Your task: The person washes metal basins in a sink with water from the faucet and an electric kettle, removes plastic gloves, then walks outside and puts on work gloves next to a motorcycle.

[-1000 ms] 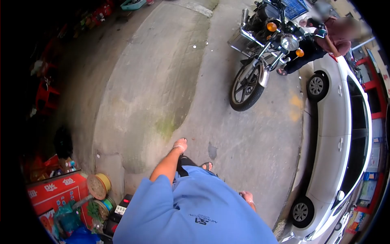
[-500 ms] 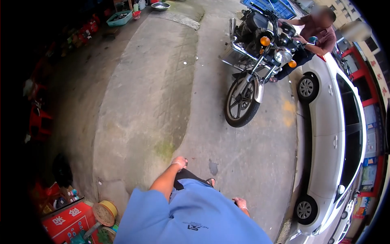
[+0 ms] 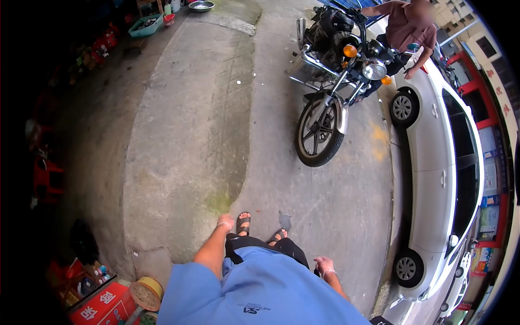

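Observation:
My left hand (image 3: 225, 221) hangs beside my left foot, seen from its back. Its fingers look curled in, and no object shows in it. On the other side, my right hand (image 3: 325, 265) is beside my dark shorts (image 3: 292, 251), its fingers bent. A small dark patch shows at those fingers, too small to name. Both wrists have something pale and thin around them. Ahead stands a motorcycle (image 3: 338, 76), its front wheel towards me, beyond the reach of both hands.
Another person (image 3: 409, 24) stands behind the motorcycle. A white car (image 3: 431, 179) is parked along the right. At lower left are a red box (image 3: 105, 304) and a round yellow-rimmed container (image 3: 146, 292). A teal basin (image 3: 145, 26) and a metal bowl (image 3: 201, 6) stand far ahead.
My left hand has swung left and my right hand slightly up and right. Both sandalled feet now show. The other person has lowered one arm away from the motorcycle's handlebar.

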Demonstrator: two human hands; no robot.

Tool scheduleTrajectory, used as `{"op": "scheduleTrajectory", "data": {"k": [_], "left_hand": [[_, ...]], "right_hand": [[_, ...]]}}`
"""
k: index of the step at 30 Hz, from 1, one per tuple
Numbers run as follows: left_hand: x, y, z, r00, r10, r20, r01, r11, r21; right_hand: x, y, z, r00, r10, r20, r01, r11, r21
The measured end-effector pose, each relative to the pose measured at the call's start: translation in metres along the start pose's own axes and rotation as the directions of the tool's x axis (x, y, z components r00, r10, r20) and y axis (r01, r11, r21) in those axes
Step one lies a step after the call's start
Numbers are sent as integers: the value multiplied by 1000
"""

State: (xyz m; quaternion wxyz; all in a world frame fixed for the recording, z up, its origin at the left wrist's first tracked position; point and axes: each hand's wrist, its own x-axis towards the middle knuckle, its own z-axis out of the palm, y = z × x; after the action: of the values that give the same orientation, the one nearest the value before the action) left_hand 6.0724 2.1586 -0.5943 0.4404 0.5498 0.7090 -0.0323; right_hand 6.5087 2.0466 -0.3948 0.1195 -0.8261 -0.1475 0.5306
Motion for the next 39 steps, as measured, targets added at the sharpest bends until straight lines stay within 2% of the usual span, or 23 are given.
{"op": "scheduleTrajectory", "data": {"k": [1,2,3,5,8,9,11,13,15,18,20,21,22,25,26,28,30,31,33,34,38,39], "left_hand": [[-1,8,1,1000,4,-3,-4,1000,1],[2,13,8,995,-89,-35,78,968,-237],[0,28,2,982,-183,-45,142,875,-463],[-4,45,-2,980,-183,-78,131,891,-435],[4,39,21,991,-127,-40,86,837,-541],[12,27,39,991,-122,-51,77,845,-530],[19,11,61,976,-208,66,212,831,-515],[11,6,68,979,-198,58,202,868,-453],[3,12,58,980,-194,51,198,899,-390],[-8,25,45,980,-185,73,199,900,-389],[0,32,41,986,-160,55,170,927,-334],[-1,37,38,990,-137,46,144,947,-287],[-2,43,36,989,-140,45,147,949,-278],[-8,73,26,990,-137,20,138,951,-276],[-3,75,30,993,-118,25,120,938,-324],[0,81,36,995,-101,24,103,923,-371],[-2,93,36,1000,-12,-11,8,940,-342],[-4,97,36,1000,-15,-10,11,941,-339],[-18,107,31,996,-59,64,82,882,-465],[-21,108,30,996,-61,65,84,881,-465],[-8,76,46,999,-41,12,42,907,-420],[-7,71,49,999,-52,4,49,912,-408]], "right_hand": [[2,0,-1,1000,-4,-2,4,1000,4],[5,-2,-1,1000,13,8,-13,1000,-25],[9,-4,-2,999,29,17,-28,998,-52],[19,-8,-8,1000,8,20,-7,998,-58],[34,-22,-19,1000,-17,21,18,999,-47],[38,-27,-22,1000,-22,14,23,999,-27],[49,-29,-30,999,-42,22,42,999,-5],[55,-34,-36,995,-98,26,96,994,49],[55,-31,-39,995,-99,31,96,992,85],[65,-16,-43,998,-60,35,54,986,161],[72,3,-44,999,-35,12,35,998,55],[78,16,-46,999,-31,18,30,998,61],[84,29,-49,995,-89,45,92,994,-59],[75,38,-54,997,-72,32,75,992,-104],[80,49,-58,995,-78,66,83,994,-72],[81,55,-60,997,15,73,-24,993,118],[88,62,-58,997,57,51,-65,982,176],[93,65,-57,994,103,27,-106,967,232],[104,65,-59,990,107,89,-124,969,215],[109,62,-61,984,106,146,-134,971,197],[95,35,-58,991,84,105,-101,980,171],[93,29,-58,993,38,111,-47,995,88]]}}
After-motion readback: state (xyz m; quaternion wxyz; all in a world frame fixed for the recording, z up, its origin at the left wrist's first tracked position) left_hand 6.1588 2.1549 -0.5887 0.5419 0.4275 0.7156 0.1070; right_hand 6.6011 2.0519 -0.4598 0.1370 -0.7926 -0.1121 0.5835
